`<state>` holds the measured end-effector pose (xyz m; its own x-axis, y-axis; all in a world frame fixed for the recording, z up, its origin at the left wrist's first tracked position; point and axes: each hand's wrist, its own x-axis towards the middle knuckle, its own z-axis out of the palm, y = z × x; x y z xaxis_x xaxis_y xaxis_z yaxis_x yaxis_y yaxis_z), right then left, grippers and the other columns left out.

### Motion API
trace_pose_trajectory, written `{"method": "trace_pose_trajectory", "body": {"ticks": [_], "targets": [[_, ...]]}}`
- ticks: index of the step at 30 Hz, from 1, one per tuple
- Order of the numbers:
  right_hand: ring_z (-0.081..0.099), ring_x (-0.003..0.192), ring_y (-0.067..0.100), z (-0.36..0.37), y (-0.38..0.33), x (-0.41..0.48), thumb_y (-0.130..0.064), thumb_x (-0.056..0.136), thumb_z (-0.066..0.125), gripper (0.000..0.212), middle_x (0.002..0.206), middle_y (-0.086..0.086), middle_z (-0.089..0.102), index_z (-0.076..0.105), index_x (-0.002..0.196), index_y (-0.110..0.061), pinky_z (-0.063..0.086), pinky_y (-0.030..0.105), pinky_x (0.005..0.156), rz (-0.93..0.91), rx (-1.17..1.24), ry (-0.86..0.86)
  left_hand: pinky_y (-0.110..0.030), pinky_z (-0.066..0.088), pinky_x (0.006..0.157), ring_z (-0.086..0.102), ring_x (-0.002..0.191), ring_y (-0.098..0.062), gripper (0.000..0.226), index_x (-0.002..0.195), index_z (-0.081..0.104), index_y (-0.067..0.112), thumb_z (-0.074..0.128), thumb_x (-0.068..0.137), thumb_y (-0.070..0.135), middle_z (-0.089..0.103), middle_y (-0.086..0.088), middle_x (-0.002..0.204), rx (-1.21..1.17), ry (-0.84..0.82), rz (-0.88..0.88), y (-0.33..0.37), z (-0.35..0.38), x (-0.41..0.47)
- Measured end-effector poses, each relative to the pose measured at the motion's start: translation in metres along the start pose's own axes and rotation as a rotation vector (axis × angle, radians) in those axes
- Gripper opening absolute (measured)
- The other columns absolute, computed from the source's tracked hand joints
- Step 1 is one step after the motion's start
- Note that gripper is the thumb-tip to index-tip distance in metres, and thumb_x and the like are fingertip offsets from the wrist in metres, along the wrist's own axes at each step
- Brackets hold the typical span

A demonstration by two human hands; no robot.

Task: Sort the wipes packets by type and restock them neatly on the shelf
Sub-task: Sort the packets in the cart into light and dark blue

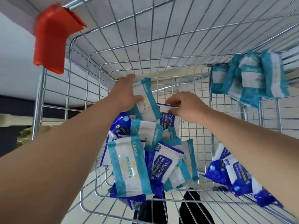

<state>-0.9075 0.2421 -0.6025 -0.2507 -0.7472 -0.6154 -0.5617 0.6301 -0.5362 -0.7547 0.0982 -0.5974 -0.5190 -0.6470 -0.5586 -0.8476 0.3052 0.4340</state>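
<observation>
Judging by the pile [129, 165], we are partway: one teal row [249, 80] stands sorted; left hand [126, 94] holds a teal packet [148, 99], right hand [186, 107] pinches a blue packet [168, 121].

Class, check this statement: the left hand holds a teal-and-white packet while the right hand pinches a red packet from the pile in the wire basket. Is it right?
One detail is wrong. The head view shows the right hand pinching a blue-and-white alcohol wipes packet, not a red one. The rest stands: the left hand holds a teal-and-white packet above the pile in the wire basket.
</observation>
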Motion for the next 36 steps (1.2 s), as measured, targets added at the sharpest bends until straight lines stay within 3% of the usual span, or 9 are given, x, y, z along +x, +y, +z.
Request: {"method": "trace_pose_trajectory", "body": {"ticks": [3,7,11,16,20,23,26,31,36], "targets": [[0.055,0.111,0.022,0.005,0.004,-0.01,-0.023,0.082,0.071,0.045,0.123,0.005,0.058,0.06,0.125,-0.018,0.046,0.033,0.092,-0.013,-0.078,-0.018,-0.04,0.035,0.107,0.04,0.128,-0.026,0.072,0.131,0.051,0.025,0.077,0.07,0.052,0.042,-0.007,0.134,0.033,-0.016,0.036,0.006,-0.003,-0.022],[0.049,0.12,0.029,0.01,0.01,-0.02,-0.024,0.081,0.073,0.057,0.13,0.011,0.05,0.051,0.134,-0.015,0.042,0.038,0.1,0.004,-0.124,-0.016,-0.044,0.032,0.109,0.037,0.124,-0.021,0.062,0.089,0.065,0.044,0.068,0.039,0.08,0.044,0.004,0.119,0.175,-0.254,0.057,0.019,-0.006,-0.058],[0.051,0.117,0.028,0.009,0.011,-0.024,-0.021,0.083,0.071,0.058,0.131,0.013,0.051,0.049,0.135,-0.014,0.043,0.038,0.099,0.002,-0.067,-0.031,-0.037,0.037,0.106,0.043,0.122,-0.02,0.072,0.116,0.066,0.024,0.082,0.054,0.057,0.051,0.003,0.128,0.247,-0.34,0.038,0.011,0.003,-0.063],[0.052,0.118,0.022,0.006,0.013,-0.028,-0.017,0.087,0.066,0.051,0.137,0.007,0.049,0.05,0.135,-0.015,0.042,0.027,0.088,0.007,0.007,-0.035,-0.03,0.041,0.094,0.053,0.112,-0.02,0.058,0.123,0.061,0.013,0.081,0.073,0.035,0.058,-0.002,0.124,0.125,-0.265,0.03,0.002,0.004,-0.059],[0.054,0.108,0.014,0.002,0.012,-0.033,-0.019,0.088,0.065,0.04,0.133,0.001,0.055,0.059,0.127,-0.022,0.043,0.018,0.073,0.005,0.153,-0.018,-0.026,0.038,0.069,0.055,0.093,-0.025,0.035,0.116,0.059,0.005,0.066,0.089,0.026,0.061,-0.009,0.111,-0.046,0.004,-0.006,0.001,-0.007,-0.046],[0.057,0.105,0.012,0.0,0.009,-0.036,-0.019,0.087,0.066,0.036,0.123,-0.001,0.061,0.062,0.124,-0.02,0.042,0.015,0.071,0.008,0.219,-0.022,-0.029,0.039,0.073,0.053,0.094,-0.025,0.028,0.114,0.056,0.003,0.058,0.094,0.023,0.057,-0.015,0.113,-0.036,0.134,-0.038,0.001,-0.007,-0.031],[0.058,0.101,0.012,0.001,0.011,-0.038,-0.016,0.087,0.065,0.038,0.117,-0.002,0.063,0.061,0.125,-0.019,0.043,0.014,0.068,0.033,0.237,-0.044,-0.031,0.044,0.077,0.056,0.102,-0.029,0.044,0.115,0.056,0.005,0.07,0.084,0.033,0.053,-0.017,0.12,-0.018,0.045,-0.058,0.001,0.003,-0.016],[0.06,0.089,0.012,0.013,0.017,-0.04,-0.014,0.082,0.072,0.035,0.1,-0.003,0.064,0.066,0.116,-0.016,0.046,0.02,0.076,0.086,0.196,-0.125,-0.038,0.041,0.104,0.048,0.119,-0.028,0.082,0.126,0.049,0.009,0.088,0.06,0.039,0.047,-0.014,0.128,0.012,0.007,-0.098,0.008,0.019,-0.009],[0.059,0.07,0.008,0.027,0.018,-0.04,-0.017,0.083,0.071,0.014,0.081,-0.004,0.065,0.072,0.097,-0.016,0.051,0.024,0.068,0.106,0.201,-0.144,-0.028,0.04,0.079,0.047,0.099,-0.019,0.096,0.133,0.03,0.009,0.091,0.059,0.02,0.045,-0.003,0.115,-0.269,0.119,-0.185,0.01,0.016,-0.01]]}}
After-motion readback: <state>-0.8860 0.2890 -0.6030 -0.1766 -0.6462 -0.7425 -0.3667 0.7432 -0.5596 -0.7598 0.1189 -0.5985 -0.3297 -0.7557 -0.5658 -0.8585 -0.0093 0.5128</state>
